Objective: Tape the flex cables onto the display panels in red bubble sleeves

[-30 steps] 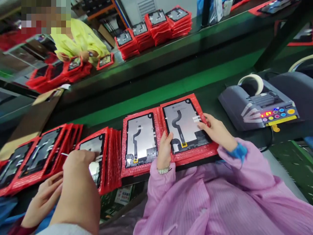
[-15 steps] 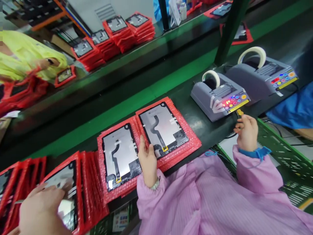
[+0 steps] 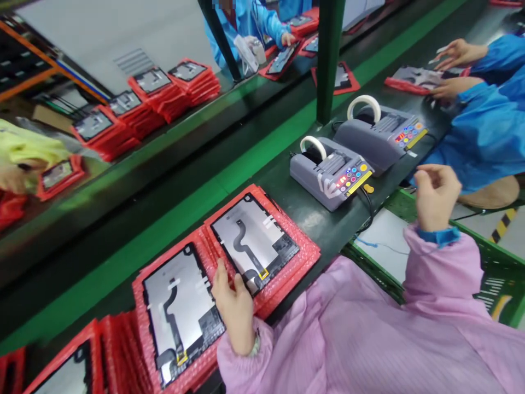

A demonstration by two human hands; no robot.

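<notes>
My left hand (image 3: 235,309) is loosely spread, thumb apart from the fingers, and grips nothing that I can see. Just ahead of it lies the nearer screen (image 3: 266,241) on red bubble wrap (image 3: 308,249); just to its left lies the other screen (image 3: 188,314). My right hand (image 3: 439,198), raised well off to the right, has its fingertips pressed together (whether a bit of tape sits between them, I can't tell). A tape machine (image 3: 315,178) stands to its left, apart from it. As far as I can judge, the other screen is further along: a white strip (image 3: 174,283) crosses the top of its cable. The nearer screen has its edge strips (image 3: 269,221) on, but its cable (image 3: 253,261) shows none up top, so that spot seems left.
</notes>
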